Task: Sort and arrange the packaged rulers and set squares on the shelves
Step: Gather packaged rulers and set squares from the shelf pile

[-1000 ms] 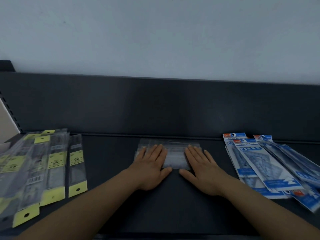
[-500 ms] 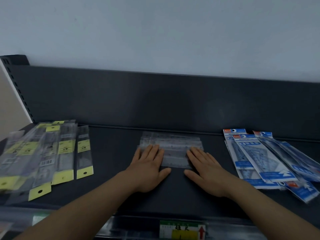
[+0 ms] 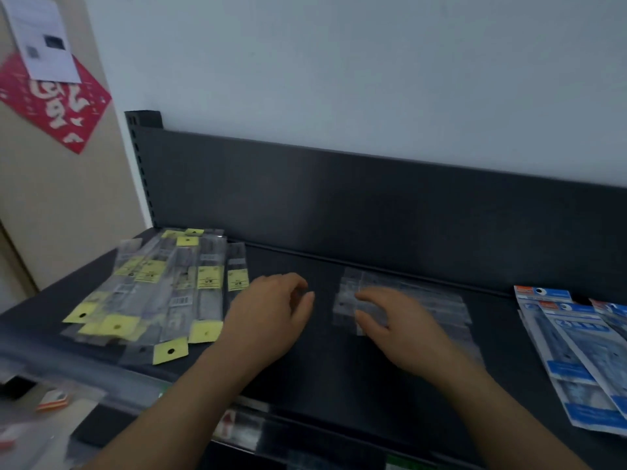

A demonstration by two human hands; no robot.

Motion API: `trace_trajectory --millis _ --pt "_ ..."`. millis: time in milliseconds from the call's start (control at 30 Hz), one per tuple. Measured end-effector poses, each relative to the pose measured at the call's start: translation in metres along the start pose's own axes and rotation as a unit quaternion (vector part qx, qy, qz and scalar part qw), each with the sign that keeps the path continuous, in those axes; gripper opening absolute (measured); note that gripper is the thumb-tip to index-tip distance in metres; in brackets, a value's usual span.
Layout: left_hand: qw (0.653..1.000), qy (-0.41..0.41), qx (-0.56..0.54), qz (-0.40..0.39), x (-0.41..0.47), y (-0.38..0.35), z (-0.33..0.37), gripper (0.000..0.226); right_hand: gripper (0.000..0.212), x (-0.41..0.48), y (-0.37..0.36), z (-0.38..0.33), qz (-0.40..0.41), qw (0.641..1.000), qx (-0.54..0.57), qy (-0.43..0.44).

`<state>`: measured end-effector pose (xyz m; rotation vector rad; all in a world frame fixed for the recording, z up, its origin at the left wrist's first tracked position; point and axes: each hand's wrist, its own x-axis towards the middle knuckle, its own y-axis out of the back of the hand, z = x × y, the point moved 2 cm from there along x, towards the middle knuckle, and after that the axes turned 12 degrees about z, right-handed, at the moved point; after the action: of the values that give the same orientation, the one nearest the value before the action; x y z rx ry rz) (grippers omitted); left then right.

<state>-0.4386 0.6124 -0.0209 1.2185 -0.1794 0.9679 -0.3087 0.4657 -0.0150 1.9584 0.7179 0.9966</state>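
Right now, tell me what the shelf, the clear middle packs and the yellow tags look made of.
Shelf: likely painted metal, matte dark grey, with a slotted upright. Clear middle packs: thin glossy plastic film; the shelf shows through. Yellow tags: probably matte card, with punched holes.

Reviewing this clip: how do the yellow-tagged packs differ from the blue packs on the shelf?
The yellow-tagged packs are narrow clear strips with yellow tags; the blue packs are wider, with blue printed cards. The yellow-tagged packs lie at the left end of the shelf, the blue packs at its right end. Both are loose, overlapping piles lying flat.
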Motion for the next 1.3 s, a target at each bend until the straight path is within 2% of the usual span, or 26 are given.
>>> trace_trajectory --millis 133,200,300,400,467,533,633,700,833,967,1033,1167,1233,1300 --pt "0.997 0.071 0.024 0.027 0.002 0.035 -0.058 0.029 0.041 0.027 -0.027 -0.040 0.000 0.999 0.038 0.012" --pt "0.991 0.103 0.080 0.029 0.002 0.052 -0.093 0.033 0.042 0.041 -0.041 -0.064 -0.008 0.998 0.062 0.004" --pt "0.964 0.154 0.215 -0.024 0.004 0.070 -0.142 0.048 0.040 0.061 -0.063 -0.104 -0.033 0.995 0.095 -0.006" --pt "0.948 0.183 0.243 -0.097 0.009 0.073 -0.171 0.064 0.039 0.081 -0.092 -0.140 -0.067 0.989 0.122 -0.042" --pt "0.949 0.186 0.226 -0.113 0.016 0.070 -0.183 0.064 0.041 0.093 -0.110 -0.157 -0.078 0.986 0.125 -0.073" --pt "0.953 0.183 0.208 -0.119 0.026 0.069 -0.192 0.053 0.047 0.100 -0.124 -0.168 -0.090 0.982 0.126 -0.108" --pt "0.960 0.209 0.142 -0.117 0.035 0.070 -0.204 0.034 0.031 0.106 -0.139 -0.174 -0.083 0.977 0.128 -0.146" --pt "0.964 0.227 0.089 -0.105 0.035 0.069 -0.214 0.034 0.020 0.107 -0.145 -0.173 -0.070 0.973 0.139 -0.168" --pt "0.964 0.261 -0.037 -0.036 0.029 0.072 -0.231 0.038 0.021 0.108 -0.148 -0.166 -0.026 0.967 0.171 -0.188" --pt "0.958 0.252 -0.122 -0.056 0.028 0.078 -0.236 0.040 0.024 0.106 -0.148 -0.161 -0.001 0.969 0.165 -0.186" --pt "0.940 0.277 -0.190 -0.055 0.028 0.085 -0.242 0.034 0.019 0.106 -0.148 -0.161 0.002 0.966 0.171 -0.192" --pt "0.862 0.382 -0.333 -0.018 0.027 0.098 -0.255 0.024 0.015 0.110 -0.147 -0.154 0.052 0.955 0.195 -0.216" --pt "0.851 0.399 -0.342 -0.015 0.026 0.101 -0.260 0.028 0.014 0.111 -0.148 -0.149 0.054 0.957 0.184 -0.216" --pt "0.863 0.397 -0.311 -0.027 0.023 0.102 -0.261 0.028 0.020 0.109 -0.149 -0.147 0.039 0.964 0.154 -0.214"
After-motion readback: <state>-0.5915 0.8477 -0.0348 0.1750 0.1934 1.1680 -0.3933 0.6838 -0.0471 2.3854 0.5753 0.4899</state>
